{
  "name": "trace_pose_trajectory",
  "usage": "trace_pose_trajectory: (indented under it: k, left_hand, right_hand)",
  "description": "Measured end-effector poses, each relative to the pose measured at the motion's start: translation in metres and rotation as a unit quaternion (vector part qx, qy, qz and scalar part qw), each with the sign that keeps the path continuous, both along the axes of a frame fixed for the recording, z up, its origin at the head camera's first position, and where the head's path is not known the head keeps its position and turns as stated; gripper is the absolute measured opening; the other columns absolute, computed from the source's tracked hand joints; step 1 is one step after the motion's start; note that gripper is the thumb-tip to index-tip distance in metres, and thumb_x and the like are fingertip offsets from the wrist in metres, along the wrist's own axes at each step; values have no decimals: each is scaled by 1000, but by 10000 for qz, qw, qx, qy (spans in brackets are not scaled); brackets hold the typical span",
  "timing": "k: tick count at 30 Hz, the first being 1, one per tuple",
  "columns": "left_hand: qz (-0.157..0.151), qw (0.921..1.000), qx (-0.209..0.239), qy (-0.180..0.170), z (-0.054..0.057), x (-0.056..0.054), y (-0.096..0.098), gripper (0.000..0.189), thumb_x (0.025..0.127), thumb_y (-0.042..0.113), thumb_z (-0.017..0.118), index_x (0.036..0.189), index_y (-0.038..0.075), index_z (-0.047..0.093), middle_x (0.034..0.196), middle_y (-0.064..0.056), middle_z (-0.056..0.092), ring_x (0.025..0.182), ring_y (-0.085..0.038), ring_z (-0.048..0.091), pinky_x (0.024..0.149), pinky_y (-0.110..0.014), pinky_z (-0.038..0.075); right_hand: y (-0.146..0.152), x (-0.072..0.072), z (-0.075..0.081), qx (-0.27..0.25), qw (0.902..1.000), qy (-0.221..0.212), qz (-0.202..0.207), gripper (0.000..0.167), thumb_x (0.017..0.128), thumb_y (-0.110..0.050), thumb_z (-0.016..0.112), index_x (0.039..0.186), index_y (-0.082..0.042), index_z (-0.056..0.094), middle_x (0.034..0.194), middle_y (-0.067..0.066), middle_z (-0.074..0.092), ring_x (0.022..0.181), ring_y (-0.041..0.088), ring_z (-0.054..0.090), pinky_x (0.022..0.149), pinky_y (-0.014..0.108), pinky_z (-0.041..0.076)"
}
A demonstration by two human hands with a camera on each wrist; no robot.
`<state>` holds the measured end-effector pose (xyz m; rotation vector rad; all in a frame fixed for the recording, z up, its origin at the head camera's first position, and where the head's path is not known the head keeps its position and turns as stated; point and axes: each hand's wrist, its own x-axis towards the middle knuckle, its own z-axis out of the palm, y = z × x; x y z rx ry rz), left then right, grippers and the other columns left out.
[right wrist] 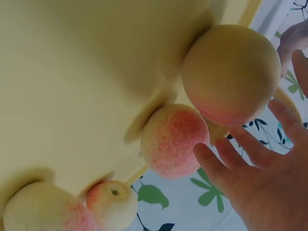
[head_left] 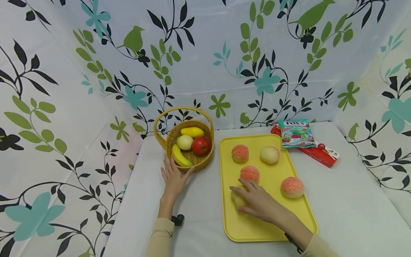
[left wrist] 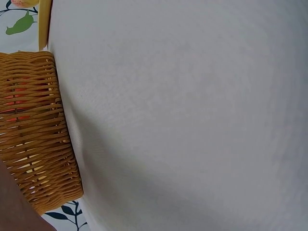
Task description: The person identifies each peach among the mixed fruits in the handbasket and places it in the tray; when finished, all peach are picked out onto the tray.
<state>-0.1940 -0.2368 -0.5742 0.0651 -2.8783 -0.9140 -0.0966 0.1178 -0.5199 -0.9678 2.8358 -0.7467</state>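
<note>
At the near left side of a wicker basket (head_left: 205,164), my left hand (head_left: 174,178) rests with fingers spread, touching its wall or handle base. Inside the basket lie a banana (head_left: 179,157), a yellow elongated fruit (head_left: 192,132), a pale green round fruit (head_left: 184,142) and a red apple (head_left: 201,146). Over the yellow tray (head_left: 263,233), my right hand (head_left: 260,203) reaches with spread fingers above a pale peach (right wrist: 231,74). In the right wrist view those fingers are beside that peach, not curled round it. A pinker peach (head_left: 249,174) sits just beyond the fingertips.
More peaches lie on the tray: a pink one (head_left: 240,153), a pale one (head_left: 269,154) and another (head_left: 292,187) at the right. Behind the tray's right corner, a green candy bag (head_left: 297,134) lies on a red packet (head_left: 316,155). Patterned cloth (head_left: 199,71) hangs behind the table.
</note>
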Motion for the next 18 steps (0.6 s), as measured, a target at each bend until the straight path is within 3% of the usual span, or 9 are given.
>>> trace_pose_trajectory:
  k: [5, 9, 15, 18]
  left_hand:
    - [15, 10000, 64, 45, 0, 2, 2, 116, 92, 66, 63, 164, 6, -5, 171, -15, -24, 160, -39, -19, 123, -69, -10]
    - [24, 10000, 75, 21, -1, 1, 1, 117, 92, 67, 62, 165, 6, -5, 170, -15, -25, 160, -40, -19, 124, -69, -10]
    - [52, 9998, 153, -106, 2, 3, 1, 116, 92, 68, 61, 165, 7, -6, 169, -8, -32, 159, -36, -22, 125, -65, -13]
    - [44, 9998, 145, -91, 4, 4, 3, 115, 93, 67, 61, 165, 7, -7, 170, -11, -30, 159, -37, -22, 125, -66, -13]
  right_hand:
    - [10, 5, 9, -60, 9992, 193, -345, 76, 88, -48, 77, 155, -32, 45, 158, 14, 45, 143, 38, 45, 113, 66, 39]
    - [22, 7, 13, -231, 9975, 295, -604, 77, 92, -49, 73, 158, -32, 39, 162, 14, 40, 152, 38, 35, 120, 70, 24]
    - [38, 10, 13, -339, 9948, 343, -898, 74, 94, -48, 70, 159, -25, 40, 167, 13, 33, 154, 39, 30, 121, 71, 21]
    - [42, 14, 11, -363, 9942, 396, -935, 74, 94, -47, 71, 158, -24, 41, 166, 14, 34, 153, 40, 31, 119, 72, 22]
